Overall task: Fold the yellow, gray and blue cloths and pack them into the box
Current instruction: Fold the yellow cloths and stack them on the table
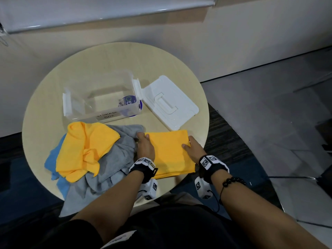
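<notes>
A round desk (111,58) is seen from above. Bare room is left along its far side, behind the box (71,103), and in a narrow strip between the box and the cloths. A folded cloth (168,151), yellow, is laid flat at the near right, with its near edge close to the desk's rim and its far corner just beside the white lid (170,105). The lid is laid flat to the right of the open, clear box. At the near left a crumpled yellow cloth (86,148) is piled on a gray cloth (115,159), which is draped over the near rim; a blue cloth (52,160) is tucked under both at the far left.

The hands are held apart, one at each side edge of the folded cloth. The left hand (145,147) is clamped on the left edge with the thumb on top; the right hand (194,147) is clamped on the right edge likewise. Marker bands (143,163) are worn on both wrists.

"BOX" is read on the box's front label, under a blurred word; a round blue sticker's print cannot be read
</notes>
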Available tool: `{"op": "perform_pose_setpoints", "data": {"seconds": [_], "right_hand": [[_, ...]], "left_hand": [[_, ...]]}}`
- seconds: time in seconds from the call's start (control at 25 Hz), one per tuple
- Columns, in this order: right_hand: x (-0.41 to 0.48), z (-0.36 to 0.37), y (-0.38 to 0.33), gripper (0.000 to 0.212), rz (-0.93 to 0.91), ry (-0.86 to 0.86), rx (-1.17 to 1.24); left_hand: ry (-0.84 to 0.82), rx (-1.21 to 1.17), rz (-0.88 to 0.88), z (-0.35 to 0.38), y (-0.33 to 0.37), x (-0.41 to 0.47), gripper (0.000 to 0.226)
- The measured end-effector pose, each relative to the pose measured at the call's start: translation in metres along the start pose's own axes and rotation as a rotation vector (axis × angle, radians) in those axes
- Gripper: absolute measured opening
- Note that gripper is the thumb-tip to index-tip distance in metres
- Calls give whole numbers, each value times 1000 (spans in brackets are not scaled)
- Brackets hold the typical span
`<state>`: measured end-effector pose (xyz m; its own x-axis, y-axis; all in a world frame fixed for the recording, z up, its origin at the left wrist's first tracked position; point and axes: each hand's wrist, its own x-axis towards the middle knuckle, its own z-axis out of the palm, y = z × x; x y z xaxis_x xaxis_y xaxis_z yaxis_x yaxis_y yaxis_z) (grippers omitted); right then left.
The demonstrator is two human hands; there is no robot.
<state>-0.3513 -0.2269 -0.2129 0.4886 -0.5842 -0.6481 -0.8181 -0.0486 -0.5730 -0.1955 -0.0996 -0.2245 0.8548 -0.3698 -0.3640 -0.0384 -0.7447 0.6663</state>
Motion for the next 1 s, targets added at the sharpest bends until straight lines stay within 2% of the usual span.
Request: {"op": "perform_pose_setpoints", "data": {"seconds": [0.16, 0.32, 0.48, 0.6, 0.68, 0.76, 0.84, 0.88, 0.92, 1.0], "right_hand": [[1, 5, -1, 29, -56, 90, -64], [3, 15, 2, 34, -5, 159, -86], [2, 26, 10, 34, 37, 189, -182], [-3, 25, 8, 31, 29, 230, -186], [-6, 24, 7, 38, -75, 401, -282], [-8, 25, 3, 52, -243, 529, -397], [-9, 30, -4, 57, -365, 448, -491], [-8, 35, -7, 59, -389, 362, -542], [-7, 42, -8, 61, -389, 274, -587], [-4, 54, -5, 66, -346, 156, -665]], "left_hand": [[34, -6, -24, 3, -4, 2, 22], [38, 18, -36, 6, -7, 4, 24], [51, 228, 5, 9, -12, 5, 28], [19, 96, -8, 2, -6, -1, 29], [58, 269, 158, -5, -10, -3, 46], [-18, 483, 414, -11, -14, -8, 58], [-241, 624, 613, -11, -21, -18, 63], [-351, 686, 650, -8, -25, -22, 69], [-432, 740, 646, -6, -30, -25, 77], [-479, 848, 621, -2, -39, -27, 91]]}}
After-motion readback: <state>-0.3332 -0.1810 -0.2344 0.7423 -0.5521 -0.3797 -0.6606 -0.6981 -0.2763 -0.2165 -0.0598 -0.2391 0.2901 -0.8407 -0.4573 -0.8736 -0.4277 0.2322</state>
